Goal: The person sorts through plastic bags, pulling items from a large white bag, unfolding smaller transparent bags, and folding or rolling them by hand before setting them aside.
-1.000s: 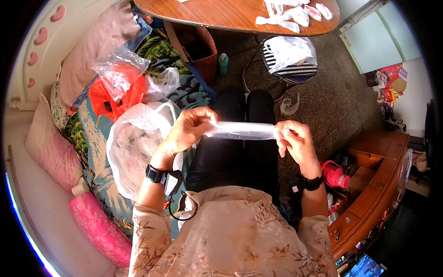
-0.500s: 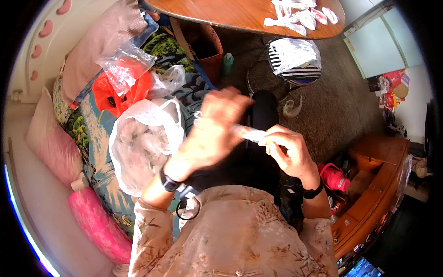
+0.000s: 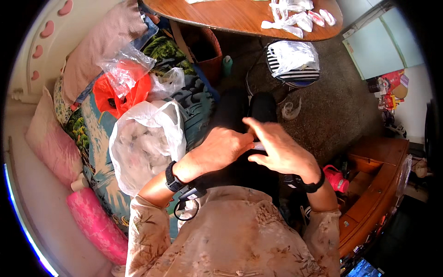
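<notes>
Above my lap my left hand is closed, its fingers pinching one end of a folded plastic bag, narrow and white. Only a short piece of that strip shows between my hands. Beside it, my right hand has its fingers stretched and its thumb apart; whether the palm touches the strip is hidden. To the left, on the bed, a large white plastic bag stands open, filled with crumpled clear and white plastic. Several folded white bags lie on the wooden table ahead.
A red bag and clear plastic lie on the patterned bed. A striped stool carries more white plastic. Beyond the bed is a reddish bin. A pink bottle stands by a wooden cabinet at right.
My left hand has come down and closed on the strip's left end. My right hand has loosened its pinch, its fingers now stretched out, and shifted slightly left.
</notes>
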`<state>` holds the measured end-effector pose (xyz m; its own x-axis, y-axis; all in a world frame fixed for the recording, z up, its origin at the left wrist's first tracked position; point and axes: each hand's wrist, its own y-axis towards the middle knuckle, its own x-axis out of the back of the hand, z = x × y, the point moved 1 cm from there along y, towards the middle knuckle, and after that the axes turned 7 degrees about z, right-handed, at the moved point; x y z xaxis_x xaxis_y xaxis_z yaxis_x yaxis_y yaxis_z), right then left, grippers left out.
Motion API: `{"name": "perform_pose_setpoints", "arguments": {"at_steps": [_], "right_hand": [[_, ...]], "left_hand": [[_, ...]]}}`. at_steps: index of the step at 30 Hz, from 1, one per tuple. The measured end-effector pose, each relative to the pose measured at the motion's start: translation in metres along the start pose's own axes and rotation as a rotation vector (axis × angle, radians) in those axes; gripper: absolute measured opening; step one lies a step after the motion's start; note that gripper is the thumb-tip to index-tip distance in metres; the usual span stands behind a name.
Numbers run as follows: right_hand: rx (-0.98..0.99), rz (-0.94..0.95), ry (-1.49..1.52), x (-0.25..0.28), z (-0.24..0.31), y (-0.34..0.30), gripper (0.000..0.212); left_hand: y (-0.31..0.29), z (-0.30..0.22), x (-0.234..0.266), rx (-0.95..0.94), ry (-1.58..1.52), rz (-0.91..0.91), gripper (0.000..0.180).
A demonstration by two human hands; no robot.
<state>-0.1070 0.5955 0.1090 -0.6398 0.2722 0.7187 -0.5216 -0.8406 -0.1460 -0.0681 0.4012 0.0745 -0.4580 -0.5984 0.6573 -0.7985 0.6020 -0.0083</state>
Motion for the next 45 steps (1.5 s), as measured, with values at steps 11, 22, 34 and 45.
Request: {"name": "perform_pose_setpoints", "arguments": {"at_steps": [11, 22, 34, 45], "right_hand": [[-0.106, 0.060, 0.994, -0.039, -0.014, -0.011, 0.034], [0.008, -0.551, 1.253, -0.040, -0.020, 0.012, 0.030], [-0.128, -0.271, 0.945, -0.050, -0.008, -0.003, 0.016], [-0.062, -0.200, 1.255, -0.043, -0.016, -0.004, 0.014]], "left_hand": [[-0.024, 0.022, 0.026, -0.041, -0.273, 0.056, 0.025], [-0.016, 0.012, -0.021, -0.180, 0.050, -0.369, 0.007], [0.002, 0.008, 0.006, -0.127, -0.526, -0.355, 0.011], [0.007, 0.012, -0.018, 0.003, -0.972, -0.385, 0.021]]}}
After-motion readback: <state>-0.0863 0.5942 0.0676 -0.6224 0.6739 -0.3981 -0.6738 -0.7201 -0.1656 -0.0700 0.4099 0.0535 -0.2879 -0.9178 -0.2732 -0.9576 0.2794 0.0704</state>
